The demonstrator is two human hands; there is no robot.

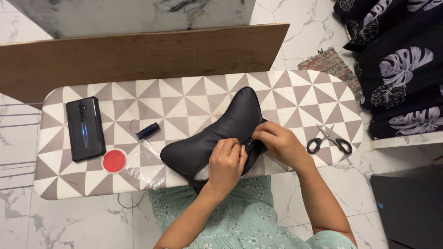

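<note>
Both hands, the left hand [226, 161] and the right hand [277, 142], close pinching on the black curved cushion's [217, 133] near edge, its long axis running up-right away from them, scissors [329, 139] just right.

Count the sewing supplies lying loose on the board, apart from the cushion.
3: a thread spool left of the cushion, a round red case at the front left, and scissors at the right. A needle may be hidden.

Soft, even daylight is filling the sharp view; faint shadows are falling beneath the ironing board [194, 99], without glare.
</note>
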